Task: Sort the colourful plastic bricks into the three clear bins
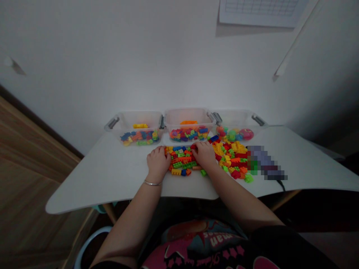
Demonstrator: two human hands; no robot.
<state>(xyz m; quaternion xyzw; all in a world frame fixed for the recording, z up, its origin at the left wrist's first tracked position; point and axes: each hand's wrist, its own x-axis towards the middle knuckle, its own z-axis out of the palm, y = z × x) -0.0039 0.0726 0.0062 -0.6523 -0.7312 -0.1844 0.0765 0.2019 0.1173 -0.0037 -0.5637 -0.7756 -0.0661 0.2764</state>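
Note:
A heap of small plastic building bricks (224,157) in red, yellow, green, blue and orange lies on the white table (112,175). My left hand (157,161) rests at the heap's left edge with its fingers curled down against the bricks. My right hand (204,154) lies on the middle of the heap, fingers bent over a red brick (193,147). Whether either hand grips a brick is hidden by the knuckles. A thin bracelet (153,183) circles my left wrist.
Three clear plastic bins stand in a row at the table's far edge against the wall: left bin (134,130), middle bin (188,129), right bin (238,129), each holding coloured bricks. A blurred-out object (265,164) and a dark cable (281,184) lie at the right.

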